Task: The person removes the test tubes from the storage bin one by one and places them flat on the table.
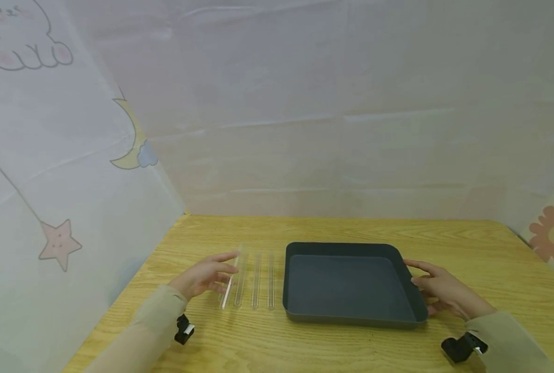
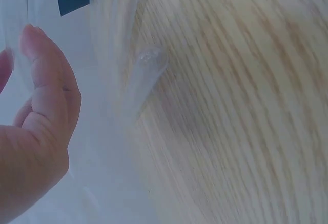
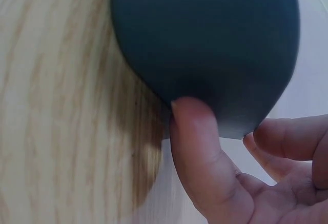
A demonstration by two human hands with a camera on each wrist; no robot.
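Observation:
A dark grey rectangular tray (image 1: 347, 285) lies on the table with its inside bare. My right hand (image 1: 445, 290) holds its right side, with a fingertip (image 3: 195, 126) pressed against the outer wall and other fingers at the edge. To the tray's left are several clear tubes (image 1: 271, 282) with rounded ends, roughly parallel. My left hand (image 1: 207, 274) is at the leftmost ones and pinches a tilted clear tube (image 1: 228, 292). In the left wrist view that hand's fingers (image 2: 48, 80) curve beside faint transparent plastic, and a rounded tube end (image 2: 151, 62) shows over the wood.
The wooden table (image 1: 305, 349) meets pale cloth walls at the back and left, printed with a moon (image 1: 130, 140) and a star (image 1: 60, 243). A black wrist camera (image 1: 184, 329) sits under the left sleeve, another (image 1: 461, 347) under the right.

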